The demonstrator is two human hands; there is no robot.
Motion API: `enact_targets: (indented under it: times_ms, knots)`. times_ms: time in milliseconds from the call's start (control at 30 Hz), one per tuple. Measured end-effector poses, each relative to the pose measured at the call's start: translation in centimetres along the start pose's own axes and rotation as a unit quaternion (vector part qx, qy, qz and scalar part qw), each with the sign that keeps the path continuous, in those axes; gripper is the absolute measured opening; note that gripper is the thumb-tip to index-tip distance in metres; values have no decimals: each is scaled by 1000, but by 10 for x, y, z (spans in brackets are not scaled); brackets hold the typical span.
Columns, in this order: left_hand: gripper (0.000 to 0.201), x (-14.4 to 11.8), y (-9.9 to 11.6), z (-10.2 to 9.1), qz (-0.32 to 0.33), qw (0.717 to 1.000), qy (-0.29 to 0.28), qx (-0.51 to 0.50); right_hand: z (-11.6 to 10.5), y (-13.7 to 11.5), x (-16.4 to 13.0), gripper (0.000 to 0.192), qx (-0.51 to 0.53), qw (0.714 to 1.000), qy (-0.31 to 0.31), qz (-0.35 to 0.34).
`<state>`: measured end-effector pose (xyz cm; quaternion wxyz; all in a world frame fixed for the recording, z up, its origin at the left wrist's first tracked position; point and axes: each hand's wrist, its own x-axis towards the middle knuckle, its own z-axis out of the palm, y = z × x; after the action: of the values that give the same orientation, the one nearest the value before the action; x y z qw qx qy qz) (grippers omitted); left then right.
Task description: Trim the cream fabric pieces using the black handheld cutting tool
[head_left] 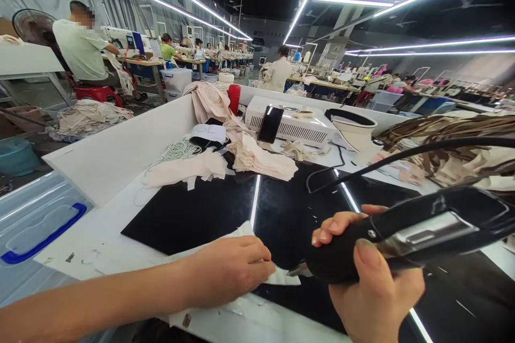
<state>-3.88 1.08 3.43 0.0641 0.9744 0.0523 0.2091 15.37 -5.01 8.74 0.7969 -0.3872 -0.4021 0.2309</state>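
Nearest us, our right hand (374, 284) clenches a black corded tool (406, 236), its metal tip (296, 269) at nine o'clock, almost touching the pale fabric piece (241, 236). Our left hand (229, 273) presses that piece flat on the glossy black surface (289, 209), fingers curled over it, at nine o'clock from the tip. We judge the fingers could be nicked or burned, being so near the tip. The cord (402, 156) arcs toward twelve o'clock and could snag the cut pieces (261, 158). Farther off, a phone (270, 124) leans on a white machine (298, 123).
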Motion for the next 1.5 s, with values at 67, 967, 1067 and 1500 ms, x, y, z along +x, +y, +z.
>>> enact_targets:
  times_ms: [67, 967, 1067, 1500]
  knots:
    - [15, 2, 3, 3, 0, 1000, -2, 6, -3, 1, -2, 37, 0, 1000, -3, -4]
    - [24, -13, 10, 12, -79, 995, 28, -61, 11, 14, -6, 35, 28, 999, -19, -13]
    - [24, -13, 10, 13, -79, 995, 31, -59, 14, 16, -7, 33, 28, 999, -29, -17]
    - [22, -14, 9, 15, -75, 995, 44, -55, 20, 19, -8, 35, 35, 999, -35, -9]
